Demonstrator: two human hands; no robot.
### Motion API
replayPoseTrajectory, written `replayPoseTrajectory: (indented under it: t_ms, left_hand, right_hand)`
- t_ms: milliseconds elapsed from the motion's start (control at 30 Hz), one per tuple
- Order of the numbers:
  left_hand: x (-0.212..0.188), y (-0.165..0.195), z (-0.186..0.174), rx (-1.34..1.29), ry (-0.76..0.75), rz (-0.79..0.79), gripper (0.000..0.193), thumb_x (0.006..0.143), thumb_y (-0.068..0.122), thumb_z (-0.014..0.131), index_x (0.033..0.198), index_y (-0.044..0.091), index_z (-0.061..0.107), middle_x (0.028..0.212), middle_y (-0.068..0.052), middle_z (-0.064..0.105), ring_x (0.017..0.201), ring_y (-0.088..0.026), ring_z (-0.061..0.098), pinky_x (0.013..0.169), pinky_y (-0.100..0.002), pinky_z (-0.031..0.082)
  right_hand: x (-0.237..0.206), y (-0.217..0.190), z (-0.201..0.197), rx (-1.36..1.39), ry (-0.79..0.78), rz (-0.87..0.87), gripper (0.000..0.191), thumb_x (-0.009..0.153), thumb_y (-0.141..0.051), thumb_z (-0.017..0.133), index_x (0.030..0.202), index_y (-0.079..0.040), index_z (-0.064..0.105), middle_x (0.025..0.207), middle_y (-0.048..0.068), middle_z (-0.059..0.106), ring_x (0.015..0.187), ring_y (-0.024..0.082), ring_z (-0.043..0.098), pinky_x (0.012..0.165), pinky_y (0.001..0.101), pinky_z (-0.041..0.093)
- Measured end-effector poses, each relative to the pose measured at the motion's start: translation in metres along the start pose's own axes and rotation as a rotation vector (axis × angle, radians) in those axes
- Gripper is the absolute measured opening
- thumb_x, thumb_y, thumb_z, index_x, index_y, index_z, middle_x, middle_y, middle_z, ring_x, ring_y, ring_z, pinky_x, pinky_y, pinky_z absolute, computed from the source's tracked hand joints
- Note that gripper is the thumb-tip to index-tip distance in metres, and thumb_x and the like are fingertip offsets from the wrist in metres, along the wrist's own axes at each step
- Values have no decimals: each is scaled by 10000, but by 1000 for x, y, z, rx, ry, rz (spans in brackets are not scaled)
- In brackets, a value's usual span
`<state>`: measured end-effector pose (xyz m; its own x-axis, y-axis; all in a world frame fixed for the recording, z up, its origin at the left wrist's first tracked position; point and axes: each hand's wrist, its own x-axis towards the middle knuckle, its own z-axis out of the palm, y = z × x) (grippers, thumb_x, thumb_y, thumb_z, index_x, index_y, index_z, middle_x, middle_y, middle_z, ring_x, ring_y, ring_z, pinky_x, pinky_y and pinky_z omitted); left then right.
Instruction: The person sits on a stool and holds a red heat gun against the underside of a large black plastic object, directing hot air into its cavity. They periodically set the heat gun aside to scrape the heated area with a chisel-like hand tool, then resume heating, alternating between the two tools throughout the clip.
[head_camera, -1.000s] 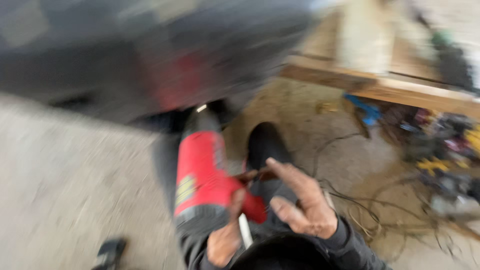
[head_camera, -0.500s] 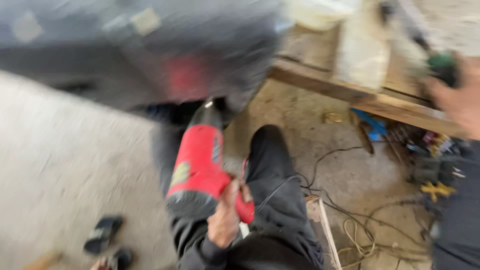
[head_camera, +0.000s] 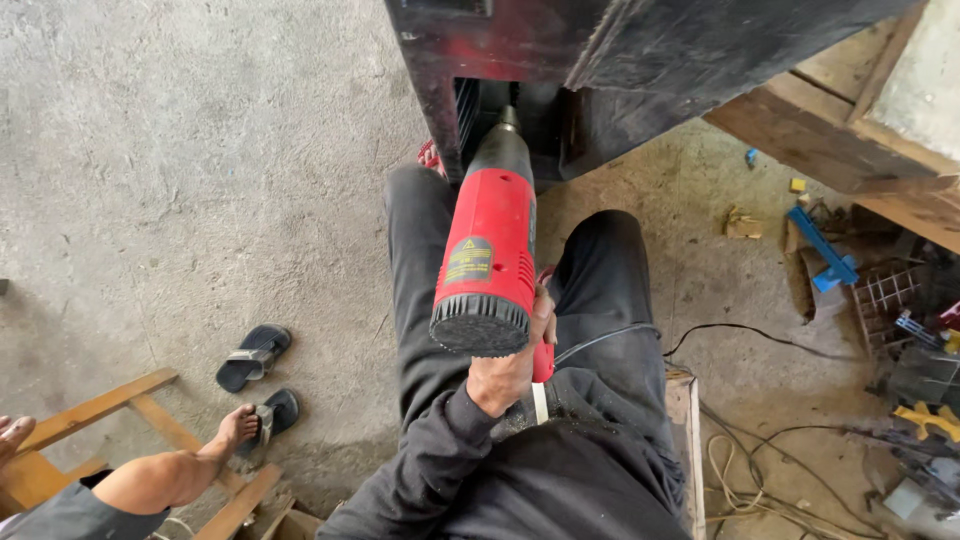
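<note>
My left hand (head_camera: 508, 372) grips the handle of a red heat gun (head_camera: 485, 255). The gun lies over my lap, its black rear grille toward me. Its dark nozzle (head_camera: 506, 130) points into an opening in a black metal housing (head_camera: 600, 60) in front of my knees. A black cord (head_camera: 610, 338) runs from the gun across my right thigh. I sit with both legs in dark trousers stretched toward the housing. My right hand is out of the picture.
Another person's bare leg and foot (head_camera: 235, 430) rest on a sandal (head_camera: 272, 415) at lower left, beside a second sandal (head_camera: 253, 355) and a wooden frame (head_camera: 100, 410). Wooden beams (head_camera: 800, 130), blue parts (head_camera: 822, 250), cables (head_camera: 760, 440) and tool clutter lie at right on the concrete floor.
My right hand left the heat gun's handle, reached up to the right and went out of view. The left hand keeps the gun aimed at the black housing.
</note>
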<state>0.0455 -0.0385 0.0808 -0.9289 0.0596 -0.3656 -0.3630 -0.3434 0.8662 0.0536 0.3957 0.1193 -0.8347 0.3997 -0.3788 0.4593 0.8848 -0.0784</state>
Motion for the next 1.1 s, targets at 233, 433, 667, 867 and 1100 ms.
replayPoseTrajectory:
  t_ms: [233, 433, 667, 867, 1100]
  left_hand:
    - [2, -41, -34, -291, -106, 16, 204, 1044, 251, 612, 1120, 61, 610, 801, 14, 507, 718, -98, 483, 654, -256, 414]
    - [-16, -45, -55, 556, 70, 390, 122, 997, 123, 720, 1073, 39, 675, 918, -32, 672, 825, -142, 662, 729, -326, 556]
    - [-12, -24, -58, 639, 74, 543, 243, 952, 77, 696, 1177, -1, 650, 1028, -108, 679, 885, -230, 671, 773, -373, 559]
    - [-11, -37, -73, 736, 15, 603, 172, 1003, 85, 731, 1170, 79, 691, 999, -55, 698, 894, -215, 703, 780, -360, 566]
    - [-8, -42, -77, 875, 46, 717, 365, 893, 18, 705, 1253, 40, 650, 1177, -110, 676, 1056, -303, 686, 896, -450, 564]
  right_hand:
    - [-113, -46, 51, 202, -418, 74, 558, 844, -200, 877, 1319, -6, 657, 810, 159, 638, 698, 233, 572, 605, 399, 509]
    - [-119, -178, 60, 734, -453, -112, 567, 825, -207, 720, 1333, -19, 557, 757, 60, 657, 617, 142, 635, 540, 327, 528]
    - [-87, -260, 52, 756, -368, -227, 585, 909, -125, 580, 1482, -34, 505, 828, 80, 660, 701, 127, 586, 645, 296, 493]
    - [-61, -295, 60, 1017, -387, -295, 612, 941, -83, 540, 1540, -18, 432, 950, 49, 651, 785, 115, 586, 726, 263, 495]
    - [-37, -310, 49, 999, -424, -503, 432, 938, -50, 555, 1362, 28, 574, 1061, 47, 646, 951, 96, 571, 856, 245, 478]
